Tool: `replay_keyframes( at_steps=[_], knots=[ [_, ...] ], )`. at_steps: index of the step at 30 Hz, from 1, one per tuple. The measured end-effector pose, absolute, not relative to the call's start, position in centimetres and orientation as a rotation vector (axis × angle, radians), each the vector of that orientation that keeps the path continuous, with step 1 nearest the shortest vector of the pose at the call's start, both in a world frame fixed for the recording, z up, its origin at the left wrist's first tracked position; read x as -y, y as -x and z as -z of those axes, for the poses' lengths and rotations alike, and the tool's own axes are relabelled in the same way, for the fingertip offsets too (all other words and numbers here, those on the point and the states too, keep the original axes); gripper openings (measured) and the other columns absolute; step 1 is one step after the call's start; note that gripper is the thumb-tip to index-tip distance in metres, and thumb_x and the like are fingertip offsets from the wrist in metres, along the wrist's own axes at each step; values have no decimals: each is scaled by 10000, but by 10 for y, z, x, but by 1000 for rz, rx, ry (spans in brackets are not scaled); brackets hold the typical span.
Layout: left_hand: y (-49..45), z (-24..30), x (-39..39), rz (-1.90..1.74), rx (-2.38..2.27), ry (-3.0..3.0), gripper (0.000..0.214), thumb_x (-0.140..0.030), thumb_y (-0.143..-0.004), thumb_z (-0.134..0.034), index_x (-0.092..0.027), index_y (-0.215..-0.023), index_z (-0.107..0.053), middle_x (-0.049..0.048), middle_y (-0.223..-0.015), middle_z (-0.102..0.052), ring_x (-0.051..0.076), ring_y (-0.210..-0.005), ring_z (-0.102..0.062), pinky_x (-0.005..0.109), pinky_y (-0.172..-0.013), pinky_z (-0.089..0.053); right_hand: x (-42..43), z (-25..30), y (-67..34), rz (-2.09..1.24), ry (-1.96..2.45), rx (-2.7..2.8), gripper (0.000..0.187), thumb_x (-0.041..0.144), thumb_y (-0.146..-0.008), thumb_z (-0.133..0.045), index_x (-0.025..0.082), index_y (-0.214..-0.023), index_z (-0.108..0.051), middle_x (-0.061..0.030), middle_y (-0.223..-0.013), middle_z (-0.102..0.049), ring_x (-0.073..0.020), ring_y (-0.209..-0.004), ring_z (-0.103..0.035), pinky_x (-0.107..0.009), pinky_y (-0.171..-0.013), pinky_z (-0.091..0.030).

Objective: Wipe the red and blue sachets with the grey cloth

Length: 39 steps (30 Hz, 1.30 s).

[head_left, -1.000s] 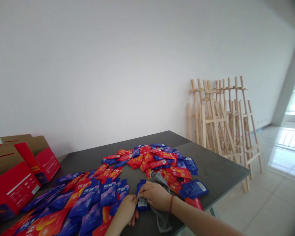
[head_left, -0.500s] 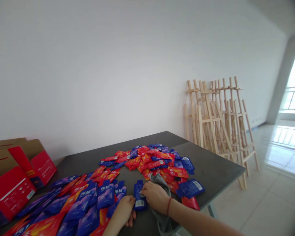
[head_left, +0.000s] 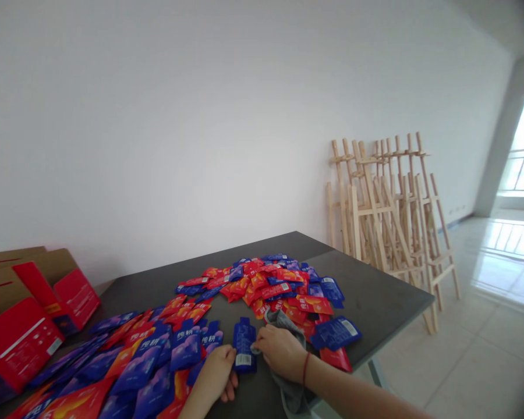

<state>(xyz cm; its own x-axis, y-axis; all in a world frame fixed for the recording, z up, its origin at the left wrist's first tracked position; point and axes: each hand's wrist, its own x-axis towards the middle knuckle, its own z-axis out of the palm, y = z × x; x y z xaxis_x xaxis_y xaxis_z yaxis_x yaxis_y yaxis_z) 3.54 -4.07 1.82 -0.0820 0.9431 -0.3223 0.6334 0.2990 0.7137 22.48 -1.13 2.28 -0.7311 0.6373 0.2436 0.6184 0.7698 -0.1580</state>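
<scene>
A blue pouch (head_left: 244,344) lies on the dark table between my hands, its printed back and white barcode facing up. My left hand (head_left: 217,372) is closed, thumb and forefinger pinching the pouch's lower left edge. A grey cloth (head_left: 291,393) is bunched in my right hand (head_left: 281,351), whose fingers are closed around it at the pouch's right edge. The cloth's tail hangs toward the table's near edge. Overlapping blue pouches (head_left: 186,345) lie left of my left hand, blue fronts up. Beyond my right hand spreads a loose pile of red and blue pouches (head_left: 262,281).
Two red cardboard boxes with open flaps (head_left: 21,337) stand at the left. The dark tabletop (head_left: 367,302) ends at a corner on the right. Several wooden easels (head_left: 375,221) lean against the white wall beyond that end.
My right hand with the cloth has slid slightly right, from over the pouch to its right edge, so more of the pouch shows. My left hand stays at the pouch's left edge.
</scene>
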Motion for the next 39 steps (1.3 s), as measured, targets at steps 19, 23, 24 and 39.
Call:
replay_keyframes(
  at_steps=[19,23,24,39],
  knots=[
    [-26,-70,19,90,-2299,-2485,358,-203,-840,-399,-117,-1073,-657,159,-1139,-660,272,-1110,-587,390,-940,-407,16,-20,-214,-38,1005,2570,254,161,-888,-496,190,-1064,-677,-65,-1012,-645,-212,-945,-555,-300,-790,-442],
    [-20,-54,15,144,-2308,-2441,449,-192,-871,-355,-123,-1276,-537,177,-1272,-602,303,-1231,-511,469,-971,-384,16,-16,-214,-45,1001,2554,244,166,-885,-509,197,-1062,-674,-58,-1017,-644,-207,-950,-553,-294,-783,-444],
    [-15,-53,16,163,-2317,-2426,449,-183,-871,-343,-118,-1267,-543,183,-1278,-597,309,-1238,-502,486,-980,-373,16,-16,-214,-47,1000,2553,242,165,-883,-511,198,-1059,-673,-56,-1018,-644,-206,-948,-553,-294,-783,-444],
    [-6,-67,-25,250,-2432,-2345,334,-248,-897,-431,-90,-1078,-662,199,-1152,-655,315,-1118,-596,456,-934,-438,15,-11,-211,-47,986,2506,200,173,-852,-547,205,-1000,-678,-40,-979,-650,-208,-906,-554,-303,-739,-437]
  ],
)
